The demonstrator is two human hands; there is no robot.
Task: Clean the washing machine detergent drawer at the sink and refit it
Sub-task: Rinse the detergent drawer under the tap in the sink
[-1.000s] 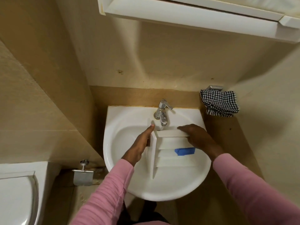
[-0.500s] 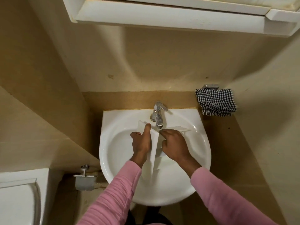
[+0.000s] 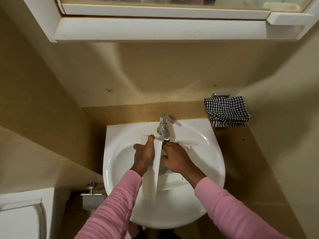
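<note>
The white detergent drawer (image 3: 157, 163) is tilted on its side inside the white sink (image 3: 119, 157), under the chrome tap (image 3: 164, 128). My left hand (image 3: 144, 155) grips its front panel from the left, index finger stretched along the top edge. My right hand (image 3: 176, 158) lies over the compartments on the right, fingers curled against the plastic just below the spout. The hands hide most of the drawer's inside. I cannot tell whether water runs.
A black-and-white checked cloth (image 3: 227, 111) hangs on a holder at the right of the sink. A white mirror cabinet (image 3: 155, 30) juts out overhead. At lower left stand a toilet cistern (image 3: 22, 218) and a metal paper holder (image 3: 92, 195).
The drawer was tipped from lying flat onto its side, hiding the blue insert. Both hands closed in around it under the tap. The camera tilted up slightly.
</note>
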